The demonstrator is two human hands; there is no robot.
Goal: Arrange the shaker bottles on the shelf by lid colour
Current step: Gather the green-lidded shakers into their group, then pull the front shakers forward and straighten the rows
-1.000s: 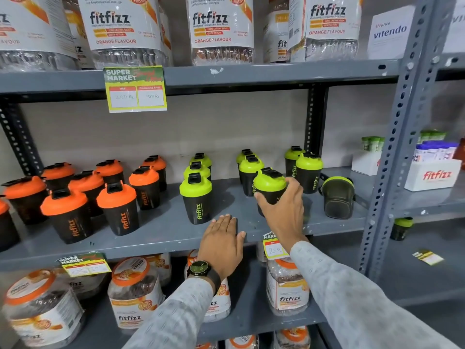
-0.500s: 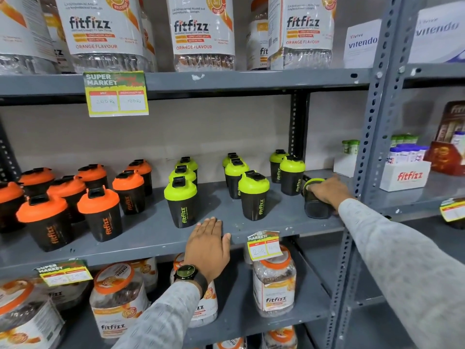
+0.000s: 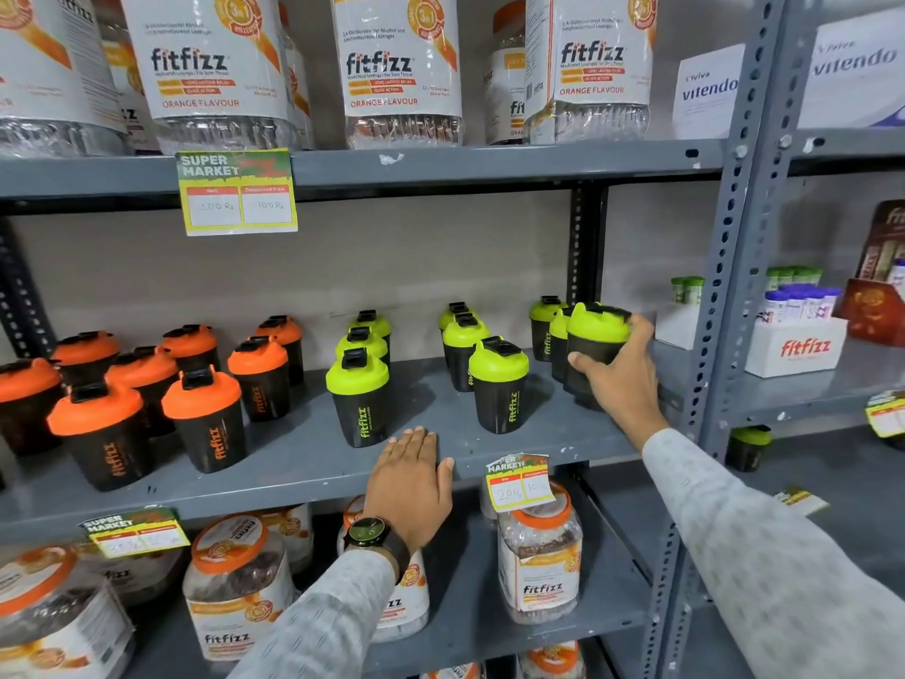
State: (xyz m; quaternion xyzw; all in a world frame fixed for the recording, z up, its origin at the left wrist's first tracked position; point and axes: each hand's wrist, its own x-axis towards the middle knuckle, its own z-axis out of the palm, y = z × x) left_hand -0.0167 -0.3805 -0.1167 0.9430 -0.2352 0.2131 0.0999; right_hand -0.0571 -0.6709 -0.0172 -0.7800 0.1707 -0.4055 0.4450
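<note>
Our right hand [image 3: 624, 379] is wrapped around a green-lidded shaker bottle [image 3: 596, 338] at the right end of the grey middle shelf [image 3: 303, 463], thumb across the black body in front and fingers curled round its far side just under the lid. We cannot tell whether its base is on the shelf board, because our hand covers it. The bottle stands nearly upright, touching or just in front of two more green-lidded shakers [image 3: 546, 330] behind it.

Our left hand [image 3: 411, 475] lies flat on the front lip of the same shelf, fingers together and stretched forward, holding nothing; a dark smartwatch [image 3: 368, 531] sits on that wrist above a pale grey sleeve [image 3: 323, 624].

Left of the held bottle, green-lidded shakers stand in loose columns: one in front [image 3: 498, 384] with two behind it, then a row of three [image 3: 360, 394] running front to back near mid-shelf. The orange-lidded shakers [image 3: 203, 414] are clustered on the left part of the shelf, well apart from the green ones.

A yellow price tag [image 3: 237, 191] hangs from the shelf above, which carries large fitfizz jars [image 3: 399, 66].
</note>
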